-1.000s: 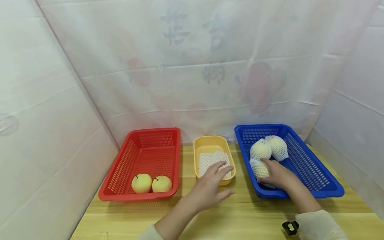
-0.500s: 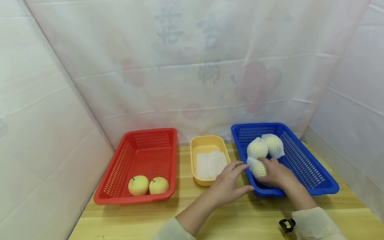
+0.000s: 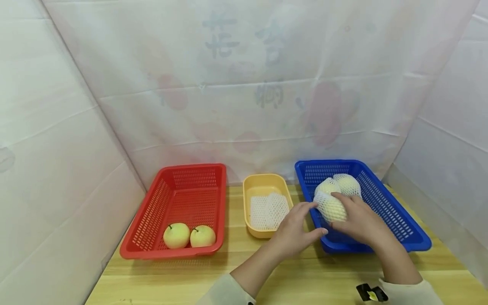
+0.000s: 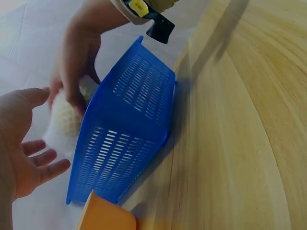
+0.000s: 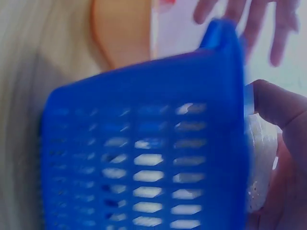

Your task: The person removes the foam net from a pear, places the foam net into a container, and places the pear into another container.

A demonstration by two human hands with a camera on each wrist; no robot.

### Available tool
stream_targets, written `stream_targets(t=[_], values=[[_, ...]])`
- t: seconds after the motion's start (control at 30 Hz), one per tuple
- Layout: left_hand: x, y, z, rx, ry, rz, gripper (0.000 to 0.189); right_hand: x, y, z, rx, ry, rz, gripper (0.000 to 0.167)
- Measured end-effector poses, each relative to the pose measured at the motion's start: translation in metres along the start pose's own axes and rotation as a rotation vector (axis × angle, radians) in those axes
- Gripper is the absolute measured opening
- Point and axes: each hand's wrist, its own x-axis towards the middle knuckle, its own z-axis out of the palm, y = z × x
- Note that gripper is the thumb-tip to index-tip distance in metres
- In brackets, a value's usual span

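At the blue basket (image 3: 416, 245), the right grip (image 3: 360, 221) clasps a net-wrapped fruit (image 3: 330, 207); near it the left grip (image 3: 294, 234) is spread, empty.

The fruit (image 3: 332, 209) in my right hand (image 3: 360, 222) is pale yellow, its netting (image 3: 322, 199) white. About my grip, the deep blue basket (image 3: 417, 245) is patterned with rows of slots. Left of my grip come a plain orange-yellow tub (image 3: 263, 189), then a bright red basket (image 3: 194, 203) with yellow-green pears (image 3: 176, 236). Below, the tabletop (image 3: 312, 284) shows yellowish streaked grain.
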Motion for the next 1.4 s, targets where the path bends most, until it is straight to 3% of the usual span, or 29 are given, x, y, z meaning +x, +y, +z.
stream_targets(t=[0.23,0.47,0.67,0.97,1.4], values=[[0.002,-0.002,-0.007,-0.318,0.174,-0.096,0.073,-0.011,-0.024,-0.009,0.038,0.062,-0.096,0.084],[0.005,-0.003,-0.018,-0.553,0.252,-0.193,0.053,-0.017,-0.042,-0.006,0.126,0.051,-0.17,0.082],[0.006,-0.007,-0.024,-0.616,0.29,-0.2,0.046,-0.018,-0.05,0.0,0.198,0.065,-0.212,0.082],[0.002,-0.014,-0.032,-0.657,0.371,-0.126,0.021,-0.018,-0.056,0.003,0.245,0.083,-0.303,0.083],[-0.009,-0.017,-0.043,-0.676,0.397,-0.166,0.011,-0.017,-0.063,0.025,0.293,0.078,-0.344,0.084]])
